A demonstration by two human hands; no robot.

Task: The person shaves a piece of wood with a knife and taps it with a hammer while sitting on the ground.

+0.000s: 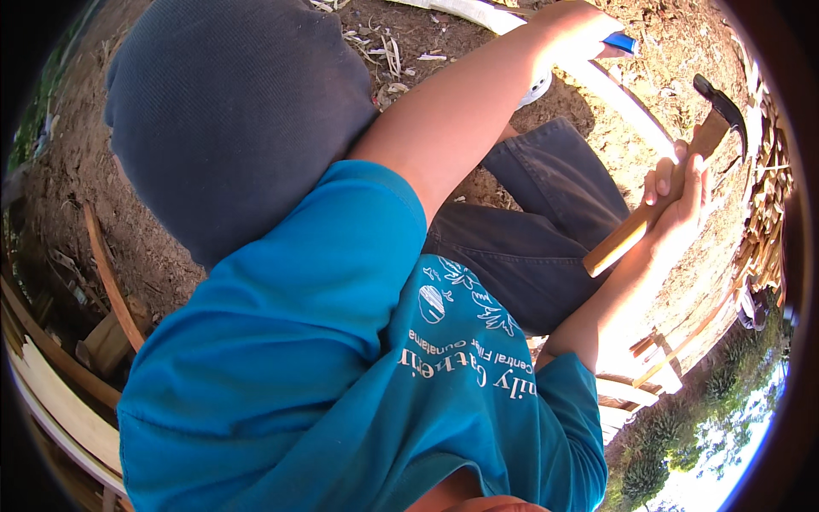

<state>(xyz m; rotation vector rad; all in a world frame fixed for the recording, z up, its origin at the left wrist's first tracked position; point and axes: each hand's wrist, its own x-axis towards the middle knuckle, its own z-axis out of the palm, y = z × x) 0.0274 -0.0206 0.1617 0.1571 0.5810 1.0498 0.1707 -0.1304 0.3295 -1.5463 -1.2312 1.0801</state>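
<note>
A: While the right hand (678,200) grips the hammer (674,192) closed-fisted, its handle slants up-right, dark head topmost.

B: And the left hand (580,30)?

A: Stretched far forward, curled around something blue (621,42) beside a pale wooden strip (597,81) lying between both hands on the dirt.

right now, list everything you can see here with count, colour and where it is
hammer: one, tan wooden handle with dark metal head, right side, gripped in the right hand
long pale strip: one, whitish, upper right on the dirt
blue object: one, top right, at the left hand; kind unclear
wood scraps: several, brown and pale, lower left
stacked sticks: many, tan, right edge
dirt ground: brown, all around
left hand: top right, overexposed
right hand: fingers wrapped round the hammer handle
</note>
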